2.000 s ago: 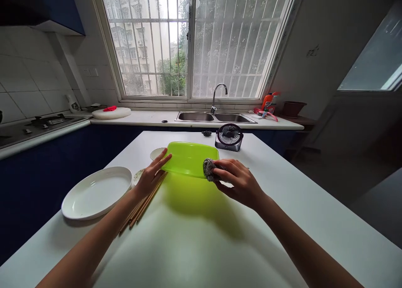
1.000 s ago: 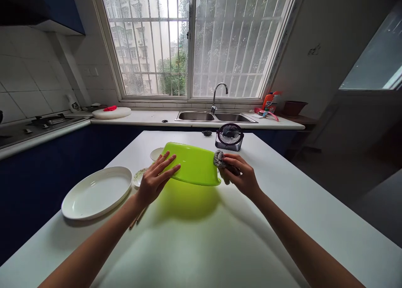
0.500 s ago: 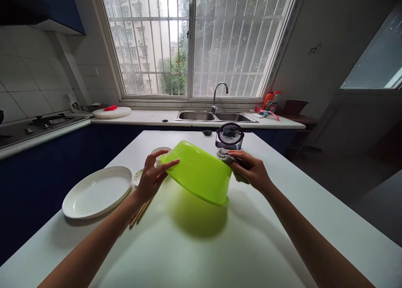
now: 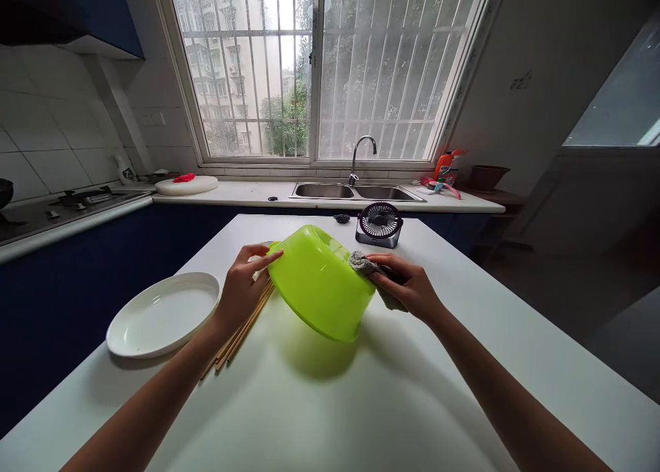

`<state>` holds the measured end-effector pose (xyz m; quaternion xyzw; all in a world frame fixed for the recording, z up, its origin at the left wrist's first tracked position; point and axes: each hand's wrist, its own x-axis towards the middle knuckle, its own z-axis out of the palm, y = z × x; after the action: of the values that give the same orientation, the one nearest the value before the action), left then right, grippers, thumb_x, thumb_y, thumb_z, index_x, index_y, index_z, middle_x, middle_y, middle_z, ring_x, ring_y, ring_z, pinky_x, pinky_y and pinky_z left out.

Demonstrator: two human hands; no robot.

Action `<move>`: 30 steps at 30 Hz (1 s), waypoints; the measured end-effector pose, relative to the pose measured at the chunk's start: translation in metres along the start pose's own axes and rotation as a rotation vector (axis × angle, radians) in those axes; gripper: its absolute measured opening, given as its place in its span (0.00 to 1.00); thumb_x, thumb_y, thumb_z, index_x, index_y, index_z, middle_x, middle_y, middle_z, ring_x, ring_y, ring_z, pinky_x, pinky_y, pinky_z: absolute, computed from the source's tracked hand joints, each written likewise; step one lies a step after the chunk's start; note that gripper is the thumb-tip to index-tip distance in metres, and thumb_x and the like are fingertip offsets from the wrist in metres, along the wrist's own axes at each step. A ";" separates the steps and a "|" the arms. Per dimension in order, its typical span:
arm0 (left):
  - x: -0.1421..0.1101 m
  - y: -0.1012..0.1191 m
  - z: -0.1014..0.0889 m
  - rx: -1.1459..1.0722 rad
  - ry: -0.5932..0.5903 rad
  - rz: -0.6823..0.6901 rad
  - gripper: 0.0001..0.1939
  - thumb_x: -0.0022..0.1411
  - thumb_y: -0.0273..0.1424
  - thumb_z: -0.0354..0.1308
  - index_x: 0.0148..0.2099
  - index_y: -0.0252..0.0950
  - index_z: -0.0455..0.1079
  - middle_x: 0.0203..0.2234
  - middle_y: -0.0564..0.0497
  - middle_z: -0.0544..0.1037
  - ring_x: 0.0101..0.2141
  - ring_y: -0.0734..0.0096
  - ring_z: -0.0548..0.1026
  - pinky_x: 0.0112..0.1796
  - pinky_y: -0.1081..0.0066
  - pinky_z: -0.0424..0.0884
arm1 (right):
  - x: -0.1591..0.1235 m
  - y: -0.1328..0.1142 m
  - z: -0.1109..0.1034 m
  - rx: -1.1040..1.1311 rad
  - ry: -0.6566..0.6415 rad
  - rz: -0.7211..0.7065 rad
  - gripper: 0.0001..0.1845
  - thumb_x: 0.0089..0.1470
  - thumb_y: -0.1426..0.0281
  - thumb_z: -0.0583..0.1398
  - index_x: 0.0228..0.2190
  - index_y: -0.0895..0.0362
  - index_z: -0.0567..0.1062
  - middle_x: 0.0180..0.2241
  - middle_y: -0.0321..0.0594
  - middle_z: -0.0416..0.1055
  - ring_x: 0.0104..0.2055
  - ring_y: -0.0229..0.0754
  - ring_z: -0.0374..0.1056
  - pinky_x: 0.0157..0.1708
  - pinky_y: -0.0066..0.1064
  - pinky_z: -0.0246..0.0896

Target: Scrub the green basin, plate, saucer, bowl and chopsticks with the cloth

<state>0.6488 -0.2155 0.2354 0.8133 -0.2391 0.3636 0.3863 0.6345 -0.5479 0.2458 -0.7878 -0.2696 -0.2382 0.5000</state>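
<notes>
A bright green plastic basin (image 4: 320,286) is held tilted above the white table, its underside turned up and away from me. My left hand (image 4: 243,279) grips its rim on the left, thumb and fingers closed over the edge. In my right hand (image 4: 412,286) is a bunched grey cloth (image 4: 362,262), pressed against the basin's upper right side. Several wooden chopsticks (image 4: 242,331) lie on the table beside my left wrist, partly hidden by it. Left of them sits a white oval plate (image 4: 165,314).
Toward the table's far edge (image 4: 289,219) stand a small dark fan (image 4: 380,225) and a dark scrubber (image 4: 341,218). Behind are a double sink (image 4: 324,191), a white round board (image 4: 186,185) with a red cloth, and a stove (image 4: 77,207) at left.
The basin has tilted and turned, so more of its underside shows. My right hand and the cloth have shifted slightly left and down along its side. More of the chopsticks shows now.
</notes>
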 end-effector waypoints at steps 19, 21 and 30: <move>-0.014 -0.006 0.028 -0.039 0.088 -0.422 0.22 0.63 0.21 0.47 0.56 0.33 0.73 0.60 0.42 0.71 0.61 0.59 0.67 0.62 0.55 0.63 | -0.022 -0.023 0.044 -0.119 -0.025 -0.304 0.17 0.60 0.73 0.61 0.50 0.49 0.77 0.50 0.47 0.74 0.52 0.48 0.72 0.50 0.42 0.72; -0.016 -0.009 0.029 -0.001 0.067 -0.391 0.24 0.61 0.18 0.45 0.56 0.31 0.73 0.59 0.41 0.72 0.60 0.59 0.69 0.62 0.56 0.64 | -0.022 -0.023 0.043 -0.157 -0.009 -0.328 0.17 0.60 0.74 0.61 0.49 0.49 0.77 0.50 0.46 0.73 0.52 0.48 0.72 0.50 0.43 0.71; -0.024 -0.026 0.036 0.160 0.036 -0.199 0.30 0.55 0.14 0.46 0.57 0.36 0.72 0.55 0.46 0.76 0.57 0.59 0.73 0.61 0.53 0.66 | -0.014 0.025 0.030 -0.319 0.149 0.001 0.15 0.59 0.61 0.62 0.47 0.52 0.79 0.50 0.48 0.73 0.52 0.54 0.70 0.54 0.52 0.66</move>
<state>0.6664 -0.2265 0.1894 0.8546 -0.1207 0.3558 0.3585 0.6444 -0.5320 0.2087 -0.8374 -0.1901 -0.3354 0.3876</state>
